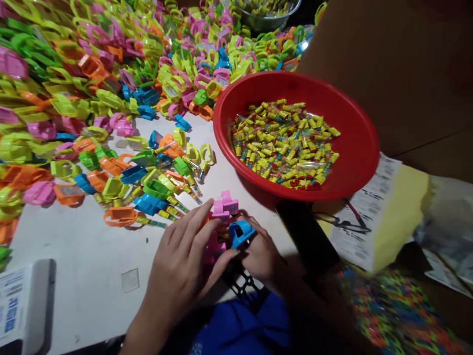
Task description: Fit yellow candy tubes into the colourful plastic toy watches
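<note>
At the bench, a pink piece pressed up against a blue piece

Left hand is curled round the pink, fingers closed, and right hand cups the blue. Looks like the step is fitting these two together, so the grip needs to stay snug. Red bowl of yellow candy tubes sits just past them.

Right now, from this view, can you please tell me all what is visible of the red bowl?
The red bowl is a wide, round basin with a smooth, glossy surface that looks like plastic and a rounded rim. It rests on the white tabletop, beside a printed paper sheet. Inside, a loose heap of small yellow wrapped tubes covers its bottom and lies against its inner wall.
</note>
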`<action>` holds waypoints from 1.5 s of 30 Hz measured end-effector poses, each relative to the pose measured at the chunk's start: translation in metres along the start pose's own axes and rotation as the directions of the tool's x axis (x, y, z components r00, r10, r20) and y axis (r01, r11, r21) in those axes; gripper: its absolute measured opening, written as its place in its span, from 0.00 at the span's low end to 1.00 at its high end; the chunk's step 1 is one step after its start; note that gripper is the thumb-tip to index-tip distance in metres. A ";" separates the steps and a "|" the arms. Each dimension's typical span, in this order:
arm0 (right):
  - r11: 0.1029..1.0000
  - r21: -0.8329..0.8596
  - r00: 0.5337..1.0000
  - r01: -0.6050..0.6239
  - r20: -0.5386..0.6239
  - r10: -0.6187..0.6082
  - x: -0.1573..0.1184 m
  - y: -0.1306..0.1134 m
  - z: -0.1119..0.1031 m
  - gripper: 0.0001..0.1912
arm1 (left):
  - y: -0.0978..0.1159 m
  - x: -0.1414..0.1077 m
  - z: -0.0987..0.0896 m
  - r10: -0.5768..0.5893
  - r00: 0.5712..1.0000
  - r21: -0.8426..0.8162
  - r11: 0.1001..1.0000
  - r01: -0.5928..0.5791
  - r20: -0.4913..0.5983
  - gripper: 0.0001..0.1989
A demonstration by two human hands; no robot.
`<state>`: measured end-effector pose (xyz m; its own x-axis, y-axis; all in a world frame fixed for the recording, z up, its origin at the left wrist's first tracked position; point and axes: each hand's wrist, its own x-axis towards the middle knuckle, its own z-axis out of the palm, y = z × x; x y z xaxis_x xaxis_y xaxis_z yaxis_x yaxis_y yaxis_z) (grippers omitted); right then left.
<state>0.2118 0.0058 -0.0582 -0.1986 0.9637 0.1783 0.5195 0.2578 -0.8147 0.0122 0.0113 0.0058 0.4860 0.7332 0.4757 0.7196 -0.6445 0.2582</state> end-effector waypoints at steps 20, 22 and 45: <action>0.933 -0.326 0.985 0.152 0.133 -0.114 -0.009 -0.008 0.015 0.13 | 0.004 0.003 -0.004 -0.083 0.996 -0.092 0.992 0.085 0.032 0.18; 0.936 -0.330 0.992 0.122 0.077 -0.102 -0.012 -0.007 0.019 0.12 | 0.005 0.003 -0.002 -0.079 0.997 -0.077 0.994 0.080 0.023 0.18; 0.993 -0.110 0.944 0.049 -0.318 -0.082 -0.036 -0.040 -0.023 0.17 | -0.040 -0.061 -0.010 -0.836 0.543 -0.009 0.544 0.839 0.073 0.13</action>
<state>0.2176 -0.0381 -0.0190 0.0343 0.9110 0.4110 0.5975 0.3110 -0.7391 -0.0513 -0.0100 -0.0257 -0.3020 0.9531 -0.0186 0.7949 0.2625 0.5470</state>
